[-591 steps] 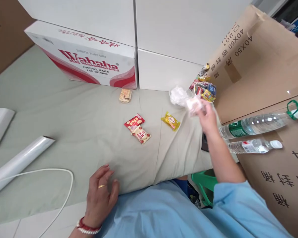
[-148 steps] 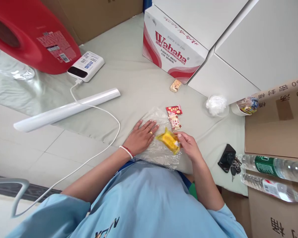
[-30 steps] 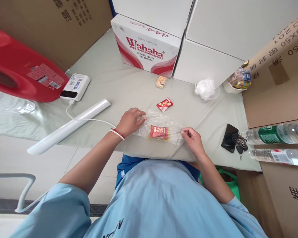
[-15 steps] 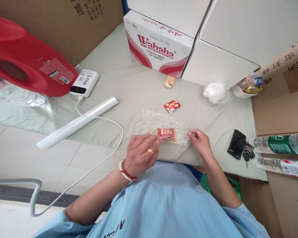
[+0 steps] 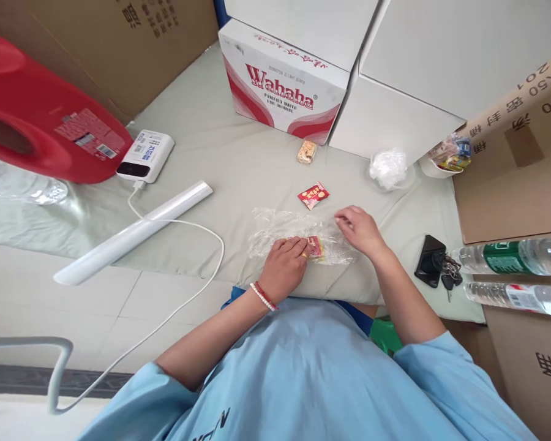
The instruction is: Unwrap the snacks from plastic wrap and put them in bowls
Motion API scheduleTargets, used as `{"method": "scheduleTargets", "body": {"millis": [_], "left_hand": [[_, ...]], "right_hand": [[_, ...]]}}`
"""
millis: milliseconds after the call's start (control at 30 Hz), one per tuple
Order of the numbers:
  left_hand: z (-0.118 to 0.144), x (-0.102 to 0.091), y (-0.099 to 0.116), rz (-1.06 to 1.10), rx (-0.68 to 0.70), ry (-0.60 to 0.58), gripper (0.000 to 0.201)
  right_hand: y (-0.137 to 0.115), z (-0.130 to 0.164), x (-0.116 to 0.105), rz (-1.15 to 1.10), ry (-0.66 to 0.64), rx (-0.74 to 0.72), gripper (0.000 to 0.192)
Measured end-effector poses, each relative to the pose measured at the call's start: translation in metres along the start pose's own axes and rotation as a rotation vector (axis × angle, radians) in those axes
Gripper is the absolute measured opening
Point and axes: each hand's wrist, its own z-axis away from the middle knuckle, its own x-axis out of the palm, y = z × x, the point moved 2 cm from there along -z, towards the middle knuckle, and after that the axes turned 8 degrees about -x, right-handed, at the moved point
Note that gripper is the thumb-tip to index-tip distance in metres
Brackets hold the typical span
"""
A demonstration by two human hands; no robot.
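Observation:
A clear plastic bag (image 5: 266, 228) lies spread on the cloth in front of me. On it is a red and yellow snack packet (image 5: 316, 246), partly covered by my left hand (image 5: 284, 264). That hand's fingers lie flat over the packet, palm down. My right hand (image 5: 362, 231) hovers by the bag's right end, fingers loosely bent and apart, with nothing visible in them. Just beyond the bag rests another red snack packet (image 5: 313, 195). Farther back, a wrapped nutty snack piece (image 5: 307, 152) sits close to the Wahaha box.
The Wahaha box (image 5: 282, 86) and white boxes stand at the back. Crumpled clear plastic (image 5: 389, 169) and a snack tub (image 5: 441, 169) are back right; a phone (image 5: 430, 260), keys and water bottles lie right. Leftward are a white tube (image 5: 135, 234), cabled device (image 5: 146, 155) and red jug (image 5: 50, 116).
My left hand has come down flat onto the red and yellow packet. My right hand has let go of the bag's right edge and moved slightly up and left.

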Motion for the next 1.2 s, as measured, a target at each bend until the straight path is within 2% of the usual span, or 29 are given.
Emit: {"method": "scheduleTargets", "body": {"millis": [100,200,267,367,467,533,600,767,867,967,1067,1200], "left_hand": [[0.0,-0.001,0.0,-0.027,0.014,0.011,0.035],[0.0,-0.001,0.0,-0.037,0.016,0.031,0.034],[0.001,0.0,-0.001,-0.037,0.008,0.035,0.034],[0.002,0.001,-0.001,-0.042,-0.001,0.028,0.035],[0.001,0.001,0.0,-0.026,-0.008,0.012,0.036],[0.001,0.001,0.001,-0.013,-0.029,0.01,0.038],[0.0,0.0,0.004,-0.015,-0.048,0.015,0.037],[0.0,0.0,0.008,-0.046,-0.042,-0.003,0.03],[0.002,0.002,0.005,-0.019,-0.058,-0.026,0.027],[0.006,0.005,-0.001,0.059,-0.06,-0.023,0.03],[0.012,0.007,-0.009,0.176,-0.035,0.011,0.036],[0.02,0.007,-0.019,0.288,-0.029,0.049,0.037]], "right_hand": [[-0.016,-0.04,0.027,0.036,-0.171,-0.116,0.03],[-0.025,-0.067,0.054,0.109,-0.284,-0.099,0.044],[-0.026,-0.079,0.063,0.087,-0.347,-0.066,0.041],[-0.023,-0.09,0.063,0.0,-0.42,-0.062,0.017],[-0.022,-0.092,0.049,-0.064,-0.367,-0.196,0.005],[-0.027,-0.084,0.036,-0.122,-0.3,-0.324,0.005],[-0.034,-0.069,0.026,-0.111,-0.266,-0.389,0.009],[-0.059,-0.014,0.018,0.178,-0.217,-0.374,0.022],[-0.07,0.016,0.031,0.158,-0.124,-0.407,0.026],[-0.074,0.037,0.052,0.039,0.012,-0.362,0.03],[-0.077,0.048,0.07,-0.065,0.126,-0.303,0.031],[-0.081,0.055,0.082,-0.15,0.182,-0.289,0.031]]}}
